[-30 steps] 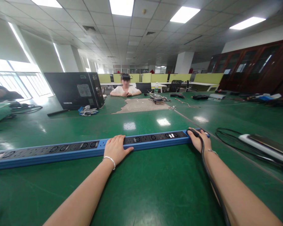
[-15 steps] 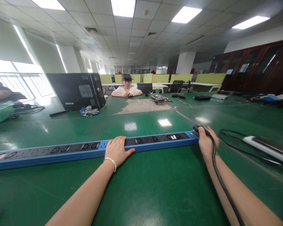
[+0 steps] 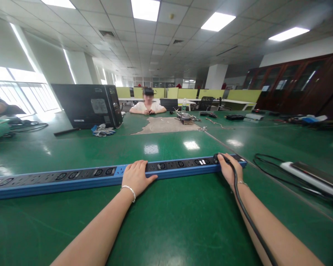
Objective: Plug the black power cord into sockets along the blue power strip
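A long blue power strip (image 3: 184, 171) with black socket panels lies across the green table. My left hand (image 3: 136, 178) is wrapped over its middle, fingers on the far side and thumb along the near side. At the right end of the strip, my right hand (image 3: 230, 169) grips a black plug (image 3: 216, 158) close against the sockets. Whether its prongs sit in a socket cannot be made out. A thick black cable (image 3: 241, 203) runs from the plug back along my right forearm. Two white labels mark the sockets just left of the plug.
A white power strip (image 3: 307, 177) with thin black cables lies at the right. Farther back are a black computer case (image 3: 86, 105), gloves (image 3: 102, 130), a bare patch (image 3: 166, 125) of tabletop, and a metal device (image 3: 185, 116). A person (image 3: 148, 105) sits across the table.
My right hand has moved left along the strip with the plug, uncovering the strip's right end. My left hand stays on the strip.
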`<state>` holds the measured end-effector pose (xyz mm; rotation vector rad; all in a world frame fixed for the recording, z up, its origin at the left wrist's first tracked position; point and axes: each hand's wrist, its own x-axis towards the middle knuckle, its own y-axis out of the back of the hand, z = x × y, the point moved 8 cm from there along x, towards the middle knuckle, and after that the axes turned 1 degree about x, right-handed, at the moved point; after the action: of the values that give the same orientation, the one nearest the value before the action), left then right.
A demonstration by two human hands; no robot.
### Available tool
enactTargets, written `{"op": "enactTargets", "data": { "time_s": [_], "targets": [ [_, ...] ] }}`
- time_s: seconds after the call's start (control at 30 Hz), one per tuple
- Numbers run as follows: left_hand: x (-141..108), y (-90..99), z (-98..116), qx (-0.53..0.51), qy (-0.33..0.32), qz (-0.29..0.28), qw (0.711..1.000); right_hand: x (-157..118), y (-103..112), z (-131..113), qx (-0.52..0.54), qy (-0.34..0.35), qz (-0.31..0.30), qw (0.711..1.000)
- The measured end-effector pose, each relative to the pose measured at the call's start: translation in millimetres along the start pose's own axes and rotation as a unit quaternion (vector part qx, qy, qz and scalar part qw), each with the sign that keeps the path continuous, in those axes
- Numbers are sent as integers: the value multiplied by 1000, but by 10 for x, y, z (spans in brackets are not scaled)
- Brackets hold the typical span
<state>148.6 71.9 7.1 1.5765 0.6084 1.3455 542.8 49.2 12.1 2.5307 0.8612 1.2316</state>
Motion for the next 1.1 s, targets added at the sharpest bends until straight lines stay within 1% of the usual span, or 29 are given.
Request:
{"op": "enactTargets", "data": {
  "time_s": [0.2, 0.4, 0.57, 0.73, 1.1],
  "targets": [
    [-9, -7, -4, 2, 1, 0, 1000, -4, -86, -50, -47, 18, -12, 999],
    [-7, -5, -5, 1, 1, 5, 1000, -49, -165, -52, -100, 2, -39, 994],
    [-4, 9, 2, 0, 1, 6, 1000, -99, -162, -56, -123, -3, -27, 992],
    [-7, 6, -2, -6, 4, 5, 1000, -121, -195, -28, -149, 6, -39, 988],
    [-6, -6, -15, -19, 12, 1, 1000, -148, -230, 24, -152, -25, -50, 987]
  ]
}}
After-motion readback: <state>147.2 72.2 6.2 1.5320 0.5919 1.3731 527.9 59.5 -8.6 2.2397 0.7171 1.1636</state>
